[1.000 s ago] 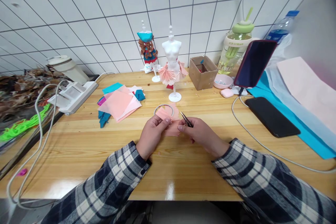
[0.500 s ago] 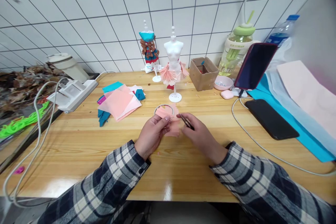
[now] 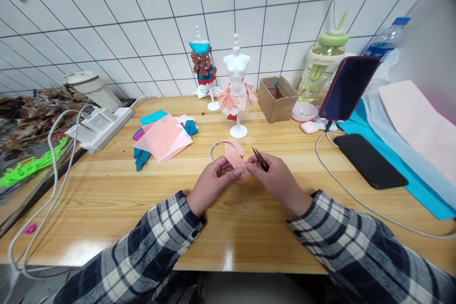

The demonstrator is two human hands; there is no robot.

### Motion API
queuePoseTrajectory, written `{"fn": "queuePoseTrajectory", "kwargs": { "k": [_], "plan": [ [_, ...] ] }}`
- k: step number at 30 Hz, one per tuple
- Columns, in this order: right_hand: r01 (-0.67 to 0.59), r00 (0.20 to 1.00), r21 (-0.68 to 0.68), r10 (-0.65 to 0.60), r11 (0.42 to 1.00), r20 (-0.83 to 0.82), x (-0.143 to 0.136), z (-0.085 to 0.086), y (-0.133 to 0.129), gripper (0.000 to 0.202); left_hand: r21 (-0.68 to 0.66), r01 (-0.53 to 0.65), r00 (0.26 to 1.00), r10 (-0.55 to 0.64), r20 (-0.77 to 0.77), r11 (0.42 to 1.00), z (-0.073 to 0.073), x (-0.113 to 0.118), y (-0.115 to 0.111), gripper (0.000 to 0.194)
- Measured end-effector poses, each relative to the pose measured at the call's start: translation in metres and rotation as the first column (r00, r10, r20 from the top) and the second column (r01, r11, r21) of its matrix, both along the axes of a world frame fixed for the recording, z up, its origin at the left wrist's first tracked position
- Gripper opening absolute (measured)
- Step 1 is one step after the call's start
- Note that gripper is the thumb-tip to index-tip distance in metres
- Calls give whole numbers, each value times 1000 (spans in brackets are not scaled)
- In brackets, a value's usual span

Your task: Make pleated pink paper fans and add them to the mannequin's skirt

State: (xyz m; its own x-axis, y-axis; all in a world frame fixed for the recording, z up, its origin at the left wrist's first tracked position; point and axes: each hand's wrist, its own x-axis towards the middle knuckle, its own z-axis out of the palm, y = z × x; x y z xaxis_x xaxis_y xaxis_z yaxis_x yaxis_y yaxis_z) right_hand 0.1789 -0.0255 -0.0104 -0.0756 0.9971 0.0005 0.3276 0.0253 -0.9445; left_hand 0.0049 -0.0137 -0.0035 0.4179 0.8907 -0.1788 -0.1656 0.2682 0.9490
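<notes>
My left hand (image 3: pixel 215 180) pinches a folded strip of peach crepe paper (image 3: pixel 235 159) between thumb and fingers. My right hand (image 3: pixel 280 178) is closed around small dark thread snips (image 3: pixel 261 159), whose points stick out up and to the left. Its thumb and fingertip also meet the right end of the strip. Beneath the hands lie more peach pieces, partly covered. A thin metal ring (image 3: pixel 213 152) rests on the table just behind the strip. Beyond it stands a white mini dress form (image 3: pixel 237 66) with a pleated peach skirt (image 3: pixel 228 100).
Coloured paper sheets (image 3: pixel 160 137) lie at left, near a power strip (image 3: pixel 103 128). A dressed second form (image 3: pixel 202 66), cardboard box (image 3: pixel 278 99), pink dish (image 3: pixel 304 111) and green-lidded bottle (image 3: pixel 324 66) stand behind. A black phone (image 3: pixel 370 160) and its cable lie at right.
The strip has turned, its right end now reaching my right fingertips. My hands have come closer together, and the snips' points have swung up, away from the paper.
</notes>
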Motion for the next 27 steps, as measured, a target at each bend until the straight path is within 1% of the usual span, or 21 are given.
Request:
{"fn": "queuePoseTrajectory", "kwargs": {
  "k": [2, 4, 6, 9, 11, 14, 17, 19, 23, 27],
  "plan": [
    [-46, 999, 3, 46, 999, 3, 0, 2, -1, 14, -17, 6, 999, -5, 43, 1000, -2, -2, 1, 42],
    [-81, 997, -7, 81, 997, -13, -1, 3, -1, 14, -36, 6, 998, -4, 55, 999, -5, -3, 3, 33],
    [-87, 996, -15, 87, 996, -17, -1, 4, -2, 15, -50, 25, 999, -23, 47, 998, -8, -4, 4, 24],
    [-70, 997, -2, 70, 998, 18, -1, 5, -3, 17, -46, 27, 999, -26, 29, 999, -8, -4, 4, 21],
    [-34, 999, 18, 34, 999, 23, -1, 5, -4, 19, -37, -6, 1000, 7, 25, 999, -7, -4, 4, 20],
    [-21, 999, 20, 21, 1000, -30, -2, 2, -7, 28, -20, -114, 992, 115, 59, 993, -5, -3, 5, 16],
    [-95, 995, -5, 95, 995, -23, -5, -3, -9, 31, -43, -218, 966, 222, 131, 975, -4, -4, 6, 13],
    [-174, 985, -32, 174, 984, -2, -7, -6, -10, 28, -77, -245, 954, 254, 160, 967, -3, -4, 7, 13],
    [-323, 944, -65, 327, 944, 49, -8, -6, -13, 27, -103, -225, 962, 237, 135, 969, -2, -3, 7, 16],
    [-376, 920, -77, 382, 923, 85, -8, -5, -14, 31, -89, -180, 976, 189, 109, 980, -2, -2, 7, 19]
  ]
}}
